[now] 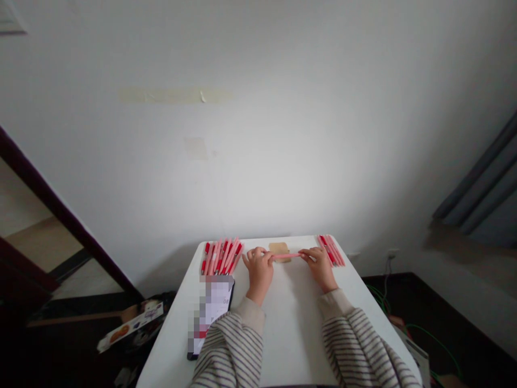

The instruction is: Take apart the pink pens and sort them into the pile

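My left hand [258, 269] and my right hand [321, 265] each pinch one end of a pink pen [287, 255], holding it level just above the white table [291, 323]. Under the pen lies a small tan pad [279, 248]. A row of several red and pink pens [221, 256] lies to the left of my left hand. A smaller bunch of pink pens [332, 249] lies right of my right hand. Both sleeves are striped.
A phone [212, 312] with a lit screen lies on the table's left side by my left forearm. A white wall stands just behind the table. A box [129, 326] sits on the floor at left, cables on the floor at right.
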`<state>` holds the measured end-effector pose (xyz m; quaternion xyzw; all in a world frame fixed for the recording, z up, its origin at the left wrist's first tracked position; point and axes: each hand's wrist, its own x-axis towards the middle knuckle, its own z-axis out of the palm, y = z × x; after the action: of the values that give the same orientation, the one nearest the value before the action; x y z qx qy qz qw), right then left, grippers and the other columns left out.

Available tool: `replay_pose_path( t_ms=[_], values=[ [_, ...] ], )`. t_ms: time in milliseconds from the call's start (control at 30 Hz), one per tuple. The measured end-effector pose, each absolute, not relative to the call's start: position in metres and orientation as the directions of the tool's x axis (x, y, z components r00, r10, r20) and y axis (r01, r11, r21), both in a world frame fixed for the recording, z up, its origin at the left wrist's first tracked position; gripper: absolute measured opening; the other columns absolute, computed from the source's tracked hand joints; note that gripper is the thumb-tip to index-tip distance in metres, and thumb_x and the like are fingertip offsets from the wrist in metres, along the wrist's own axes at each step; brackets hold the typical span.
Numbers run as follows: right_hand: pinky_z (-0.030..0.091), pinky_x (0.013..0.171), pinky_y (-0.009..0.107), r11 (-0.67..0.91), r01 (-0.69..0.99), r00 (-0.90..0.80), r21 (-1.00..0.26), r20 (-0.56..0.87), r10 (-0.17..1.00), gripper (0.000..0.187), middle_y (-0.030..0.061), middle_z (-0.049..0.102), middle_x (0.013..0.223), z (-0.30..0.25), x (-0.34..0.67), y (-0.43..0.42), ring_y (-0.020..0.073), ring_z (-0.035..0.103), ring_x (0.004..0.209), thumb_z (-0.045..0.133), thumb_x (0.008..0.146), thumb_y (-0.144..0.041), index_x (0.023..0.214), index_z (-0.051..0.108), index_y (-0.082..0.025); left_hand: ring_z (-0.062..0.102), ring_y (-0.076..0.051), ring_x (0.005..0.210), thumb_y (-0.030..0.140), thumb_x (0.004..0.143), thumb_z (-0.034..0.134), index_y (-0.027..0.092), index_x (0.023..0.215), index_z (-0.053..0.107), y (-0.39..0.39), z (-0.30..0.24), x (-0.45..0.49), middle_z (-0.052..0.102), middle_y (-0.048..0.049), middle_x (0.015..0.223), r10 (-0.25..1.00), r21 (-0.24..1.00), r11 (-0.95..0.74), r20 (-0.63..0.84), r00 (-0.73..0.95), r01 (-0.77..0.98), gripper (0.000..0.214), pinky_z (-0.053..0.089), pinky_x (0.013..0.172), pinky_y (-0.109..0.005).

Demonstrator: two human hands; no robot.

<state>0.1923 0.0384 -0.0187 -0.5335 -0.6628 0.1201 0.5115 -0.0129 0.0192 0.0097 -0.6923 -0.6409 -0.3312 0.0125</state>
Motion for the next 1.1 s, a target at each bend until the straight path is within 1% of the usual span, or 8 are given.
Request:
replay_pose_path(
  t_ms=[233, 367, 467, 567, 733, 900, 1000, 1100],
  values=[
    [0.039, 0.085, 0.041, 0.406, 0.58, 0.123, -0.706, 0.569, 0.813, 0.042, 0.0074, 0.068, 0.077, -0.016, 0.191, 0.037, 0.0252, 0.055, 0.086, 0.05, 0.086, -0.058, 0.083, 0.075, -0.025, 0.044, -0.024, 0.104, 0.026, 0.085, 0.056, 0.027, 0.082, 0.072, 0.02, 0.011, -0.012, 0.061, -0.0037, 0.102, 0.888, 0.451, -0.168, 0.456, -0.065, 0.876, 0.016, 0.029, 0.098, -0.049],
    [0.039, 0.087, 0.041, 0.407, 0.564, 0.108, -0.718, 0.553, 0.826, 0.041, 0.0078, 0.07, 0.084, -0.014, 0.19, 0.036, 0.025, 0.057, 0.088, 0.05, 0.086, -0.057, 0.087, 0.075, -0.025, 0.045, -0.023, 0.105, 0.029, 0.084, 0.057, 0.028, 0.085, 0.072, 0.021, 0.01, -0.012, 0.061, -0.0038, 0.104, 0.871, 0.493, -0.191, 0.484, -0.085, 0.849, 0.015, 0.029, 0.099, -0.048],
    [0.039, 0.087, 0.041, 0.4, 0.547, 0.095, -0.735, 0.53, 0.843, 0.042, 0.008, 0.071, 0.085, -0.015, 0.191, 0.036, 0.0252, 0.057, 0.089, 0.05, 0.086, -0.058, 0.088, 0.075, -0.024, 0.045, -0.022, 0.106, 0.029, 0.082, 0.061, 0.028, 0.081, 0.073, 0.023, 0.009, -0.012, 0.061, -0.0032, 0.104, 0.865, 0.528, -0.209, 0.492, -0.097, 0.823, 0.012, 0.028, 0.1, -0.047],
    [0.039, 0.085, 0.04, 0.383, 0.528, 0.105, -0.758, 0.505, 0.857, 0.043, 0.008, 0.07, 0.08, -0.017, 0.193, 0.036, 0.0257, 0.055, 0.088, 0.05, 0.085, -0.058, 0.086, 0.076, -0.024, 0.045, -0.023, 0.107, 0.028, 0.081, 0.063, 0.028, 0.076, 0.074, 0.023, 0.008, -0.012, 0.06, -0.003, 0.104, 0.865, 0.555, -0.219, 0.491, -0.103, 0.803, 0.012, 0.028, 0.101, -0.047],
    [0.04, 0.08, 0.04, 0.346, 0.501, 0.133, -0.793, 0.466, 0.874, 0.047, 0.0078, 0.068, 0.072, -0.022, 0.193, 0.038, 0.0257, 0.055, 0.082, 0.049, 0.083, -0.06, 0.082, 0.076, -0.021, 0.044, -0.023, 0.108, 0.029, 0.081, 0.063, 0.03, 0.074, 0.075, 0.022, 0.011, -0.012, 0.06, -0.0039, 0.104, 0.852, 0.552, -0.239, 0.514, -0.1, 0.799, 0.014, 0.027, 0.103, -0.049],
    [0.042, 0.077, 0.039, 0.312, 0.487, 0.185, -0.816, 0.445, 0.876, 0.052, 0.0079, 0.066, 0.07, -0.026, 0.19, 0.039, 0.0259, 0.056, 0.081, 0.046, 0.082, -0.064, 0.079, 0.075, -0.02, 0.045, -0.023, 0.107, 0.028, 0.08, 0.063, 0.03, 0.074, 0.075, 0.022, 0.012, -0.013, 0.06, -0.0032, 0.103, 0.831, 0.532, -0.261, 0.548, -0.093, 0.806, 0.014, 0.026, 0.105, -0.05],
    [0.042, 0.081, 0.04, 0.336, 0.522, 0.174, -0.784, 0.484, 0.857, 0.051, 0.0081, 0.066, 0.072, -0.022, 0.19, 0.037, 0.0266, 0.054, 0.086, 0.044, 0.085, -0.063, 0.08, 0.075, -0.022, 0.046, -0.022, 0.106, 0.028, 0.081, 0.063, 0.031, 0.075, 0.075, 0.023, 0.012, -0.012, 0.06, -0.0028, 0.102, 0.826, 0.534, -0.269, 0.556, -0.094, 0.801, 0.013, 0.026, 0.106, -0.05],
    [0.038, 0.087, 0.042, 0.383, 0.617, 0.084, -0.687, 0.542, 0.836, 0.042, 0.0068, 0.068, 0.08, -0.016, 0.189, 0.032, 0.0268, 0.051, 0.093, 0.046, 0.088, -0.058, 0.089, 0.075, -0.027, 0.047, -0.022, 0.107, 0.03, 0.08, 0.065, 0.03, 0.079, 0.075, 0.022, 0.012, -0.011, 0.061, -0.0037, 0.104, 0.828, 0.544, -0.268, 0.552, -0.098, 0.795, 0.01, 0.027, 0.106, -0.05]
  ],
)
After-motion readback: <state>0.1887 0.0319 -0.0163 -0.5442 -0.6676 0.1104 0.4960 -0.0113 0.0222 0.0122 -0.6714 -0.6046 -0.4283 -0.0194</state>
